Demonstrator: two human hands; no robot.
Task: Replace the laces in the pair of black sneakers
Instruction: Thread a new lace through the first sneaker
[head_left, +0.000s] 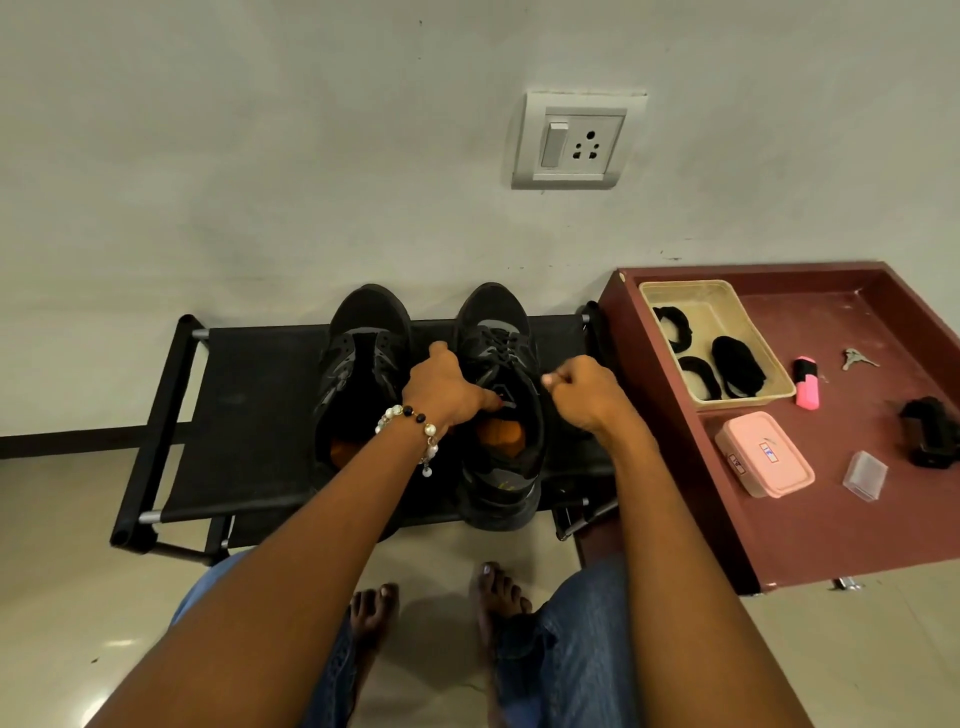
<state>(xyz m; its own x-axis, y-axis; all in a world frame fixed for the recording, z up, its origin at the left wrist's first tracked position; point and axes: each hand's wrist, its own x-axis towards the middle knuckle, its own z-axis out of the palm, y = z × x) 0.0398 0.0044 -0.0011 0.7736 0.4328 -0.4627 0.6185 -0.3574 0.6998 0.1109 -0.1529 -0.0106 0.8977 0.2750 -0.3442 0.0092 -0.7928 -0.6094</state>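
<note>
left hand (445, 392) fingertips: hidden inside the right sneaker (498, 405)
right hand (582, 389): fist curled; what it pinches, too small to tell
desk (810, 540): right side cut off
pink box (763, 454) label: unreadable

Two matt black mesh-and-cloth sneakers (431, 395) are sitting on a low rack of taut black woven fabric (260, 395) stretched between dull silver metal tubes. Right of the rack, a maroon wooden tray-top table (841, 519) is showing a scuffed, low-sheen painted finish. On it, a smooth beige plastic basket (727, 312) is holding soft black cloth laces (737, 366); nearer the rack's front, a glossy pink plastic box (763, 454) is catching light. Below the rack, polished cream floor tiles (78, 597) are gleaming.
</note>
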